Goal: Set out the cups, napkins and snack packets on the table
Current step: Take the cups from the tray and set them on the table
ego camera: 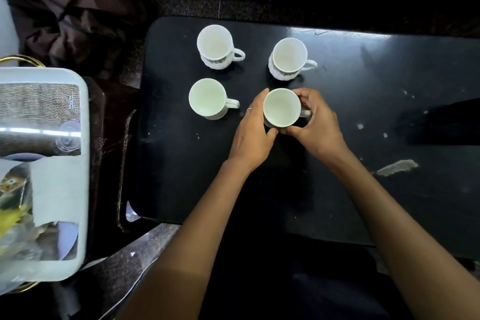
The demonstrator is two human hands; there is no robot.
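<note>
Several white cups stand upright on the black table (337, 112). One cup (215, 47) is at the back left, a second cup (287, 57) at the back right, a third cup (209, 98) at the front left. The front right cup (281, 107) is held between both hands. My left hand (253, 132) curls round its left side. My right hand (315, 122) wraps its right side at the handle. A white napkin (55, 189) and snack packets (15, 218) lie in the white tray (84, 138) at the left.
The tray also holds a shiny packet (39, 119) and sits on a dark stand left of the table. A brown cloth (65, 8) lies at the back left. The table's right half has scuffed paint patches (396, 167).
</note>
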